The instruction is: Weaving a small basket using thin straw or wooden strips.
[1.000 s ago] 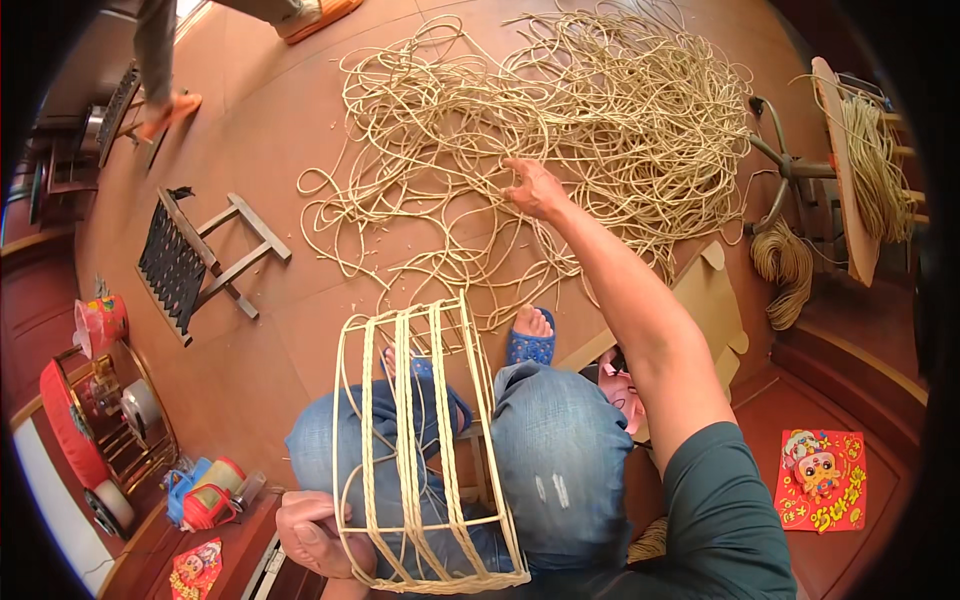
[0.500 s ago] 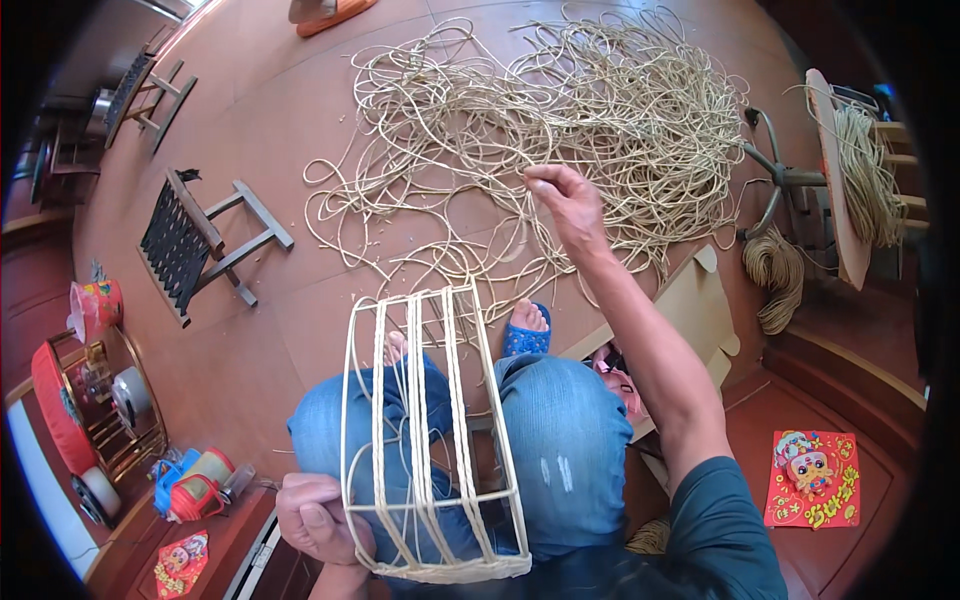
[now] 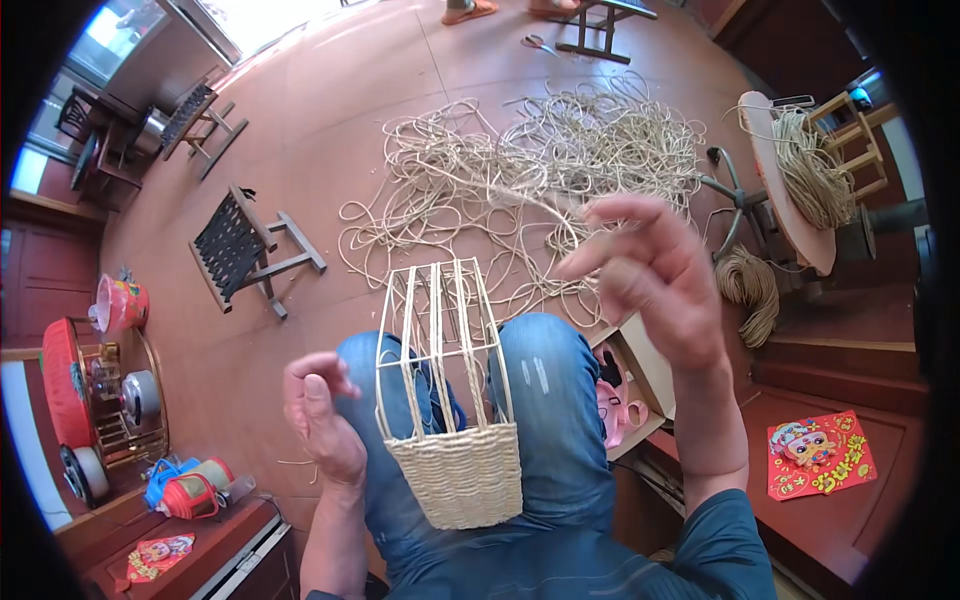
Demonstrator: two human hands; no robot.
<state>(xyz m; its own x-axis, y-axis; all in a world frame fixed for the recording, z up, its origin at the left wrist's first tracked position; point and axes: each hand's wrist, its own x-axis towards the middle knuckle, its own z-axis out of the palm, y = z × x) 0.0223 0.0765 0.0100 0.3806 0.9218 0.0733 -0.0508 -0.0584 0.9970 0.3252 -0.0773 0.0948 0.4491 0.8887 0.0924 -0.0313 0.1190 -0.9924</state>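
Reddish-brown floor (image 3: 310, 120) is stretching around. On the lap (image 3: 560, 420), a part-woven basket (image 3: 460, 475) is resting, bare stakes pointing away. Just beside it, the left hand (image 3: 325, 415) is curling loosely, thumb apart, holding nothing visible. The right hand (image 3: 650, 275) is hovering half-curled, blurred; whether it is gripping a strand, I cannot tell. Beyond, cord (image 3: 600, 150) is lying tangled. Rightward, a red card (image 3: 820, 455) is showing yellow characters.

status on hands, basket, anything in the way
Left hand open beside basket; right hand raised, grip unclear. Basket part-woven, on lap. Cord heap beyond, not covering basket.
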